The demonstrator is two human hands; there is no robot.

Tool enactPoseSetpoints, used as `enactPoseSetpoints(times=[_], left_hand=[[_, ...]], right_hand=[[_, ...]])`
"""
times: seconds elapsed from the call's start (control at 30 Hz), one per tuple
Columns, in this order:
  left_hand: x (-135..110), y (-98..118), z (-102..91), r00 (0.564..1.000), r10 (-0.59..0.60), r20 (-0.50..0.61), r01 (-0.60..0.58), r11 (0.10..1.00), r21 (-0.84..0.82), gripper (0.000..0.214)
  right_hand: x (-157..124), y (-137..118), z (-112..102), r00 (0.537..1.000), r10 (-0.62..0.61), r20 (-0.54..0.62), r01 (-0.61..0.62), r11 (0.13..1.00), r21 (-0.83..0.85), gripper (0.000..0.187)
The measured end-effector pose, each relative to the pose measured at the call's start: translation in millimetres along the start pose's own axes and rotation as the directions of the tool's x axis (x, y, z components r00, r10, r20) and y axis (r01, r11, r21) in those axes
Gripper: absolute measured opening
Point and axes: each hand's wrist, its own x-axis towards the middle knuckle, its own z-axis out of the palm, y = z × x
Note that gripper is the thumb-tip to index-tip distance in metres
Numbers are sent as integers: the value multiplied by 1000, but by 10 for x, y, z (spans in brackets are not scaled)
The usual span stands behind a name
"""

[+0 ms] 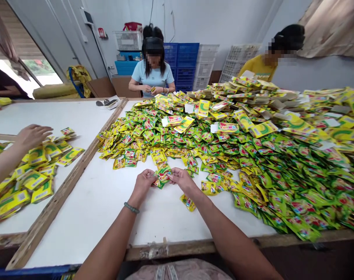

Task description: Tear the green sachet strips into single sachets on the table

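Between my two hands is a small green candy packet (163, 175) with red fruit printed on it. My left hand (144, 183) pinches its left end, and my right hand (183, 180) pinches the right end. Whether more than one packet is in my fingers I cannot tell. Under my right wrist lies a yellow packet (188, 202) on the white table (107, 210). Just beyond my hands a large heap of green and yellow packets (191, 136) spreads to the right. Flattened yellow cartons (261, 128) lie on top of it.
A wooden strip (74, 171) divides the table on my left. Past it, another person's hand (34, 136) hovers over filled-looking yellow boxes (34, 179). A person in light blue (152, 74) and one in yellow (260, 70) are across the table. Blue crates (185, 64) stand behind.
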Motion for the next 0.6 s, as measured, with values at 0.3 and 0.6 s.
enactPoseSetpoints(times=[0.3, 0.6], left_hand=[[-57, 20, -62, 954, -77, 289, 75, 997, 20, 32], [-42, -23, 30, 979, -104, 176, 108, 994, -15, 29]], right_hand=[[1, 84, -104, 992, -127, -12, 115, 931, -347, 20], [66, -21, -507, 938, -244, -245, 61, 815, -577, 20]])
